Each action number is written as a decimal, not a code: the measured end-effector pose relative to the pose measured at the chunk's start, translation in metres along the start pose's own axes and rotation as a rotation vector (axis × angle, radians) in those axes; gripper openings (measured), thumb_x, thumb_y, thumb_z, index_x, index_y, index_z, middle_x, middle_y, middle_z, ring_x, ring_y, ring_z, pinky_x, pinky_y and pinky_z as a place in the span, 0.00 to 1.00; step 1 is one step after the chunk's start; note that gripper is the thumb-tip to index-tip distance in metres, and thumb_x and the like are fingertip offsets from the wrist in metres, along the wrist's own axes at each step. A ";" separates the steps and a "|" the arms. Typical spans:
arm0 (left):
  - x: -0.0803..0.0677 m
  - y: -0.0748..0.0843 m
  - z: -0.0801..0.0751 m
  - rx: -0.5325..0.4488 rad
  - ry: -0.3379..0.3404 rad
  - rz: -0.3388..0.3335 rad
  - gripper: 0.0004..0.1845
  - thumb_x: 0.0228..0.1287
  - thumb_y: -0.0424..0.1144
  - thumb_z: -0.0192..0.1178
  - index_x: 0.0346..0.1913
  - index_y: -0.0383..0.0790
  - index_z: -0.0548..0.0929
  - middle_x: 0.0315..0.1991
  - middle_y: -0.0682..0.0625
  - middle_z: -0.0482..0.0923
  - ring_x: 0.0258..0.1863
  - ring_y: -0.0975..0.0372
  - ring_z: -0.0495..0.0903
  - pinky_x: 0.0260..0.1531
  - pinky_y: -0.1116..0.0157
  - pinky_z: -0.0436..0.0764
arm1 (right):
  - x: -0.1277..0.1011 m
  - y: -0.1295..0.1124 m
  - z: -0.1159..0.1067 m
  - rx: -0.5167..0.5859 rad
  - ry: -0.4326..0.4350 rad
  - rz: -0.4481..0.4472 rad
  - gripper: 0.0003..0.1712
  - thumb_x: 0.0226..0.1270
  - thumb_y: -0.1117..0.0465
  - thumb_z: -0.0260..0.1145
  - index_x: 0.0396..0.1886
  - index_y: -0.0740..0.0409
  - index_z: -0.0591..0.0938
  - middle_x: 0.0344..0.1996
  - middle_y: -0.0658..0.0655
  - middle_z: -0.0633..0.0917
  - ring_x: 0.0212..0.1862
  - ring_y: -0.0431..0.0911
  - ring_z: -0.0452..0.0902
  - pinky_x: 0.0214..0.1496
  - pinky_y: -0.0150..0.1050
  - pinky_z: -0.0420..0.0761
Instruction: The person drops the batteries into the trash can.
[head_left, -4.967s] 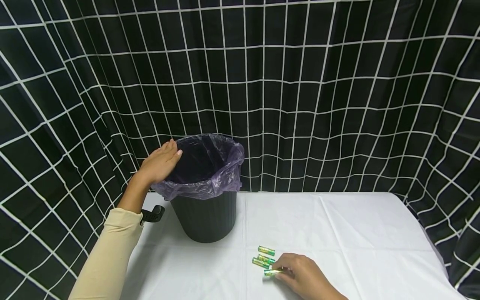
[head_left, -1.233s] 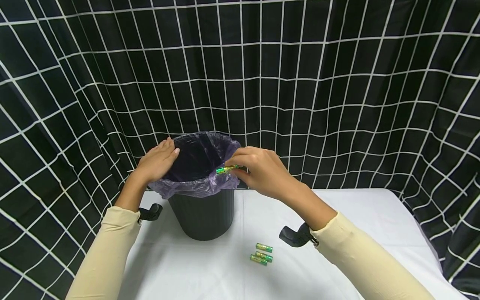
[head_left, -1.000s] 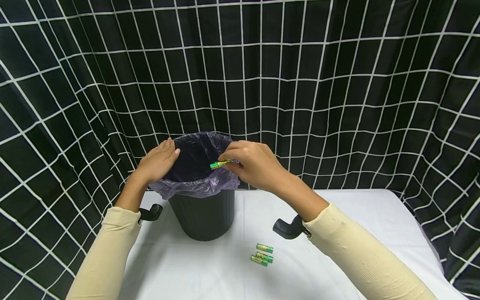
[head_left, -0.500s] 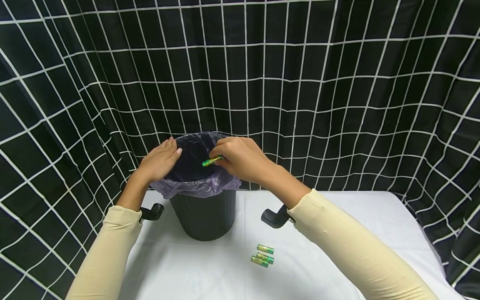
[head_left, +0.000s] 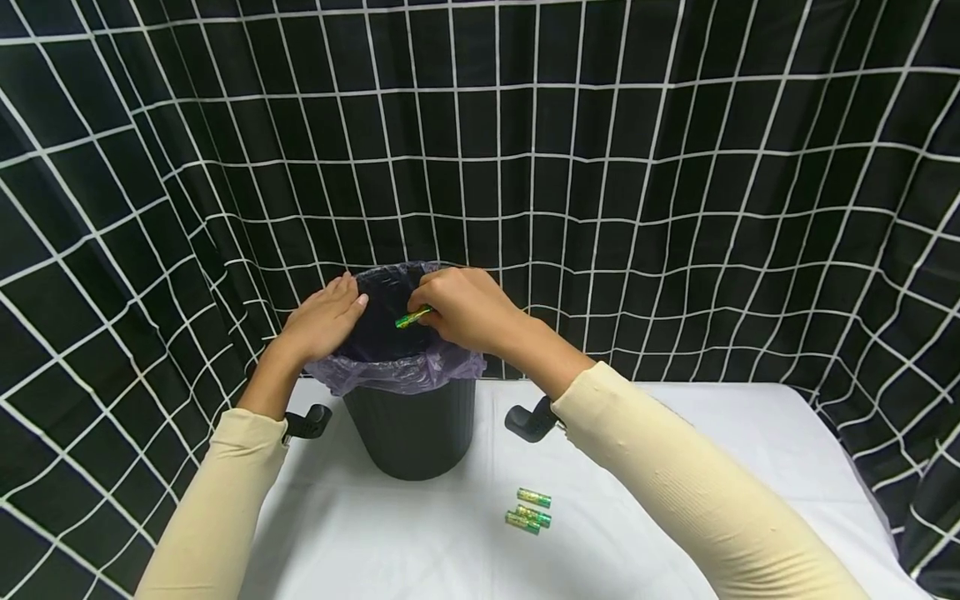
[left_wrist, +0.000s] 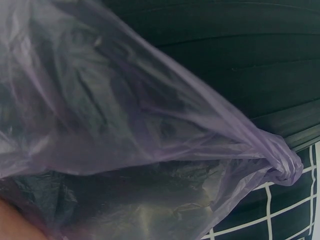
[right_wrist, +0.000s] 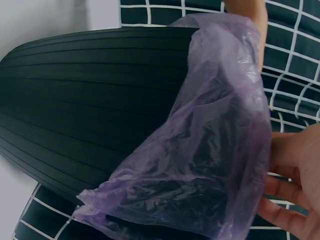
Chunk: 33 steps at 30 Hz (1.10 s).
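My right hand pinches a green and gold battery over the mouth of a black bin. One end of the battery sticks out past the fingertips, pointing left. My left hand lies with straight fingers on the bin's left rim. A thin purple bin liner folds over that rim; it fills much of both wrist views. In the right wrist view, the right hand shows beside the liner, the battery hidden. Three similar batteries lie close together on the table, right of the bin.
A white cloth covers the table under the bin and batteries. Black curtains with a white grid stand behind and along both sides. Each wrist carries a black camera mount that juts out above the cloth.
From the loose batteries on the table, my right hand has carried one up and left over the bin's mouth, lately moving further left. The left hand has stayed on the rim.
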<state>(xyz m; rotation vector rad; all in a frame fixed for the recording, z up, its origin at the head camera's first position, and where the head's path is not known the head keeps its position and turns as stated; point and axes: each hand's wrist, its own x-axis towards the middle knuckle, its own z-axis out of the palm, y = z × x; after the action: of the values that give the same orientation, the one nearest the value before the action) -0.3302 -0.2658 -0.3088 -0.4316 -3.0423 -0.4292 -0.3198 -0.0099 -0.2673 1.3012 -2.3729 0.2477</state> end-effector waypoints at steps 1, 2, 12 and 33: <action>0.000 0.000 0.000 0.002 0.001 0.000 0.36 0.84 0.52 0.24 0.78 0.24 0.43 0.81 0.32 0.37 0.80 0.43 0.37 0.78 0.48 0.40 | 0.000 0.000 0.001 -0.004 -0.001 0.003 0.10 0.64 0.65 0.75 0.44 0.52 0.92 0.40 0.49 0.90 0.45 0.43 0.86 0.44 0.38 0.84; 0.000 0.000 0.000 0.003 0.002 0.000 0.36 0.84 0.52 0.24 0.78 0.24 0.43 0.81 0.32 0.37 0.80 0.43 0.37 0.78 0.48 0.40 | 0.001 0.000 0.002 -0.009 -0.002 0.007 0.10 0.64 0.65 0.75 0.45 0.52 0.92 0.41 0.49 0.90 0.46 0.44 0.86 0.45 0.38 0.84; 0.000 0.000 -0.001 -0.003 0.006 -0.004 0.36 0.84 0.52 0.24 0.78 0.23 0.43 0.81 0.32 0.37 0.81 0.43 0.37 0.78 0.48 0.40 | -0.002 0.003 0.007 -0.012 -0.013 0.040 0.13 0.65 0.64 0.74 0.49 0.52 0.91 0.46 0.49 0.89 0.49 0.45 0.86 0.47 0.40 0.85; 0.000 0.001 -0.001 0.000 0.001 0.009 0.36 0.84 0.50 0.25 0.78 0.22 0.44 0.80 0.31 0.37 0.80 0.42 0.37 0.78 0.47 0.41 | -0.064 -0.008 0.000 -0.015 0.240 -0.074 0.09 0.62 0.65 0.75 0.43 0.55 0.91 0.39 0.49 0.89 0.38 0.44 0.86 0.29 0.36 0.82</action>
<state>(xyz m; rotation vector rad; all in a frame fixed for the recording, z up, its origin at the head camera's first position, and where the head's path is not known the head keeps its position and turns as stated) -0.3302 -0.2649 -0.3076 -0.4441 -3.0379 -0.4295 -0.2834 0.0344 -0.2961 1.2727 -2.1180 0.3429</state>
